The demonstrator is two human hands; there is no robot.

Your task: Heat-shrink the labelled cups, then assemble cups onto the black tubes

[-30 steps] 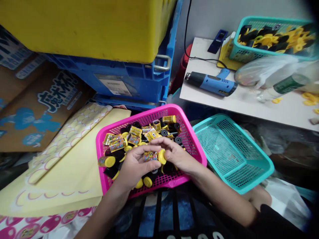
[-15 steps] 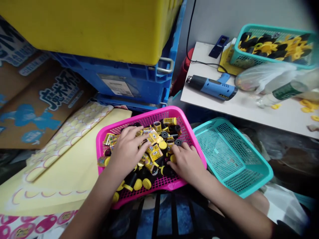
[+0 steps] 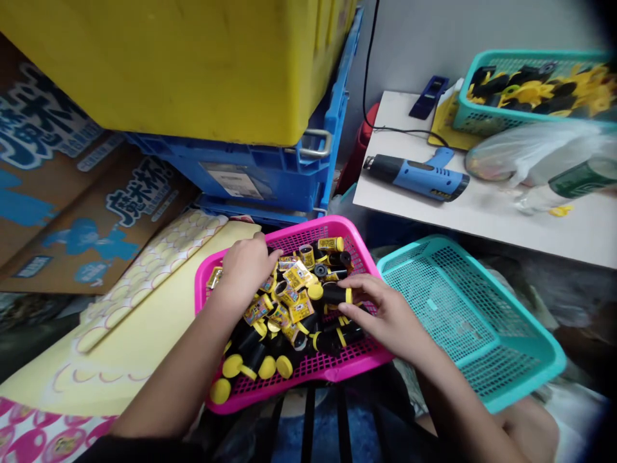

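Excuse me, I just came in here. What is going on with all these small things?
A person is working with both bare hands in a pink mesh basket heaped with small black cylinders with yellow caps, many with gold labels. The right hand's fingers are against one cylinder, and the left hand is pressed into the pile. A teal mesh basket stands to the right.
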